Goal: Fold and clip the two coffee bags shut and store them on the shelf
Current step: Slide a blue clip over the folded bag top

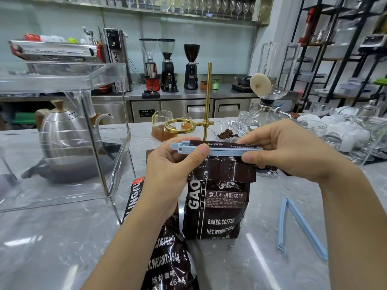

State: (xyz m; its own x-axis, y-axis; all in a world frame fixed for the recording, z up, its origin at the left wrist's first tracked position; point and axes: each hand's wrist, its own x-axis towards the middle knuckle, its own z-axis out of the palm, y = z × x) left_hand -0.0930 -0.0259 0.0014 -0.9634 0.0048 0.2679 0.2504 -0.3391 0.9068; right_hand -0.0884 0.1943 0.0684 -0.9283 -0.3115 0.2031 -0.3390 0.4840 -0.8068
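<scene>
Both hands point(173, 164) pinching clip point(222, 150)

Both coffee bags, the upright one point(217, 208) and the lying one point(167, 258), look like glossy dark foil. The clip point(219, 151) is smooth pale-blue plastic. The surface point(52, 243) is polished grey marble; the shelf point(62, 80) is clear acrylic.

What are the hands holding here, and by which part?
Both hands grip the blue clip across the folded top of the upright coffee bag: left hand near its latch end, right hand at the other end.
</scene>
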